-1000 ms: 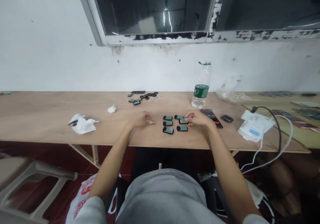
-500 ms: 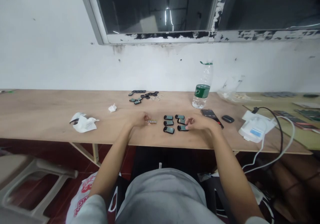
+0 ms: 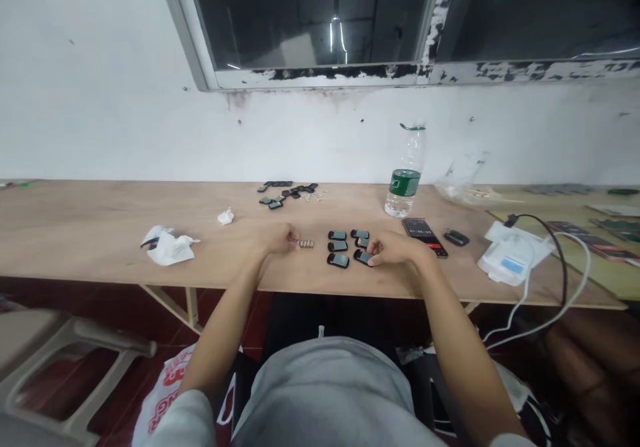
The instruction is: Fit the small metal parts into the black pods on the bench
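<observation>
1. On the table (image 3: 90, 230), right in front of the person, six small devices (image 3: 338, 246) lie in two columns of three, grey faces up, in the span between the hands.
2. Nearest the person in the right column is the near-right device (image 3: 362, 256). The right hand (image 3: 393, 246) reaches it from the right, thumb and fingertips touching its right end; whether they pinch it or only press on it, I cannot tell.
3. From those fingertips the piece lies leftward, its long axis aslant: left end farther from the person, right end closer. The other five sit nearer to straight sideways, though the middle one of the right column is partly hidden by the hand.
4. Of the two hands, the right is clearly nearer to this piece; the left column stands between it and the left hand (image 3: 279, 239).
5. Well apart on its own side, the left hand has its fingers curled at the left end of a strip (image 3: 307, 244); whether they grasp it cannot be told. The strip's long axis runs sideways, toward the left column.
6. Beyond the right hand lies a phone (image 3: 425, 237), with a black case (image 3: 457, 237) just beside it.
</observation>
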Demonstrator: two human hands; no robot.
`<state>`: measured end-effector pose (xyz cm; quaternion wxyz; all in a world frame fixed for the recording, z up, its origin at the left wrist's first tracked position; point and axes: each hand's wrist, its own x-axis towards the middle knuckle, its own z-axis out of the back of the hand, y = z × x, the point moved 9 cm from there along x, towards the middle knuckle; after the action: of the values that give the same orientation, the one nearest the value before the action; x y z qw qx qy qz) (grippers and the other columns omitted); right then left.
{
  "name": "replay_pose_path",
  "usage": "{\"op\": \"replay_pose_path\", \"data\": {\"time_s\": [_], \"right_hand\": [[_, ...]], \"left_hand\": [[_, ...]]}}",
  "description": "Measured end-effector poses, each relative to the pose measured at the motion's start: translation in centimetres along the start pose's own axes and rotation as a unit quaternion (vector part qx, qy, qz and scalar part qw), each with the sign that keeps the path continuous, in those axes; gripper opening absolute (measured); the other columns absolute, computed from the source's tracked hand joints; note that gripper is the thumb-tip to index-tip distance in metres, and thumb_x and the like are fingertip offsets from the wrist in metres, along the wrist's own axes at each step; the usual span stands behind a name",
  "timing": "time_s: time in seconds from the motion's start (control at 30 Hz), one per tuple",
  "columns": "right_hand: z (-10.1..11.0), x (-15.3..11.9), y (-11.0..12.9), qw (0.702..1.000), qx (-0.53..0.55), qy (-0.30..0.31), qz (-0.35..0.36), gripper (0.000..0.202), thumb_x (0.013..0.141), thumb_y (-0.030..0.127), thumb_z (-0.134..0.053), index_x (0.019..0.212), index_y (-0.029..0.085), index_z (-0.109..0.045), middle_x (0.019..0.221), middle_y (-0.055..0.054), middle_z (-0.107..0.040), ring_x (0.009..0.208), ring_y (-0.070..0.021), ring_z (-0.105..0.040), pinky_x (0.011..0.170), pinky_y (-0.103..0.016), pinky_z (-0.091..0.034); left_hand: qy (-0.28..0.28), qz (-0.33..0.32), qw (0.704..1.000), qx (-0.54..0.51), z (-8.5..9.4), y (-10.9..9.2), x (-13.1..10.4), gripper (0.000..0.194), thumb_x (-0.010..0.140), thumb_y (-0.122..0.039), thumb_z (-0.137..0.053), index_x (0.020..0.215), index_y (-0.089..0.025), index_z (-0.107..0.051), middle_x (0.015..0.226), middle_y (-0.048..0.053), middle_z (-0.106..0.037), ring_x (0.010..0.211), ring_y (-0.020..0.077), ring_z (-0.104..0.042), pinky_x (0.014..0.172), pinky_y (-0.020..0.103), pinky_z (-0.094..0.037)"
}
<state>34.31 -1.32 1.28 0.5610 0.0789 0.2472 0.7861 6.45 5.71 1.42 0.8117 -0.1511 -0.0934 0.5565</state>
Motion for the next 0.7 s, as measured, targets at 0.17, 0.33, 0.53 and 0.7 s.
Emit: {"op": "replay_pose_path", "data": {"time_s": [0.17,0.33,0.53,0.7], "right_hand": [[-0.6,0.5,0.8,1.0,0.005,0.009,0.026,0.029,0.067,0.029,-0.08,0.088,0.018,-0.064,0.092,-0.005,-0.071,0.078,-0.0202,-0.065,0.065,-0.027,-0.047],[-0.2,0.7,2.2,0.994,0.073,-0.024,0.079,0.022,0.072,0.027,-0.075,0.087,0.018,-0.061,0.085,-0.004,-0.07,0.076,-0.019,-0.065,0.067,-0.027,-0.049],[3.2,-0.9,4.3,0.961,0.183,-0.177,0.11,0.023,0.084,0.035,-0.067,0.1,0.018,-0.065,0.094,-0.007,-0.073,0.08,-0.0203,-0.07,0.07,-0.029,-0.053],[3.6,-1.3,5.6,0.933,0.275,-0.186,0.137,0.03,0.086,0.042,-0.066,0.105,0.019,-0.062,0.082,-0.005,-0.073,0.076,-0.021,-0.072,0.065,-0.029,-0.054]], "left_hand": [[-0.018,-0.001,1.0,0.023,0.6,-0.4,-0.2,0.02,0.071,-0.032,-0.071,0.086,-0.019,-0.071,0.088,0.005,-0.072,0.08,0.0232,-0.066,0.068,0.028,-0.047],[-0.063,-0.089,0.993,-0.047,1.8,-4.5,-1.6,0.018,0.078,-0.03,-0.07,0.09,-0.016,-0.069,0.097,0.007,-0.068,0.083,0.0218,-0.065,0.073,0.029,-0.05],[-0.103,-0.294,0.937,-0.159,2.5,-13.1,-5.4,0.026,0.09,-0.038,-0.065,0.107,-0.019,-0.069,0.11,0.008,-0.064,0.089,0.0192,-0.064,0.085,0.033,-0.053],[-0.188,-0.301,0.927,-0.12,2.8,-14.7,-5.9,0.021,0.093,-0.031,-0.063,0.109,-0.019,-0.07,0.108,0.008,-0.065,0.093,0.0203,-0.064,0.089,0.033,-0.052]]}}
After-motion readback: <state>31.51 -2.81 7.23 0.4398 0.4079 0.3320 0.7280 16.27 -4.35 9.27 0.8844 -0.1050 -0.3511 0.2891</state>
